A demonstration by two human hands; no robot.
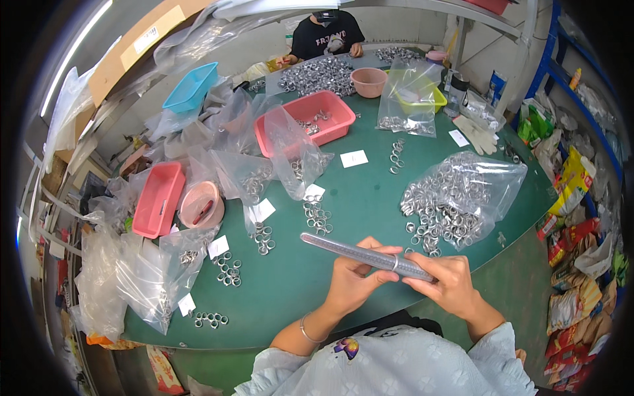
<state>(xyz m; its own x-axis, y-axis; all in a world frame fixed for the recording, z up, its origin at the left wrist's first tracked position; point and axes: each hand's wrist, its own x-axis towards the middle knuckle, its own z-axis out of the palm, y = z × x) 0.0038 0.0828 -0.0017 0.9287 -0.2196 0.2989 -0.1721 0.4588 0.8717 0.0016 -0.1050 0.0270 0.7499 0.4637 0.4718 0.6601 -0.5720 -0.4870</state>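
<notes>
A long grey tapered ring mandrel (pixel 340 249) with fine markings is held over the table's near edge, its thin rounded end pointing left. My right hand (pixel 454 282) is closed around its thick end. Around the shaft sits a silver ring (pixel 395 263). My left hand (pixel 354 282), with a bangle on its wrist, pinches at this ring, thumb below and fingers above the mandrel. Just beyond my right hand, a large heap of silver rings (pixel 442 214) spills from a clear plastic bag (pixel 505 178).
Small ring groups (pixel 228 270) lie beside white paper slips (pixel 218 247) on the green table (pixel 356 198). Pink trays (pixel 158 201), a pink bowl (pixel 203 206) and plastic bags stand left. Across the table, a person (pixel 327 36) sits behind another ring pile (pixel 320 76). Shelving (pixel 588 99) stands right.
</notes>
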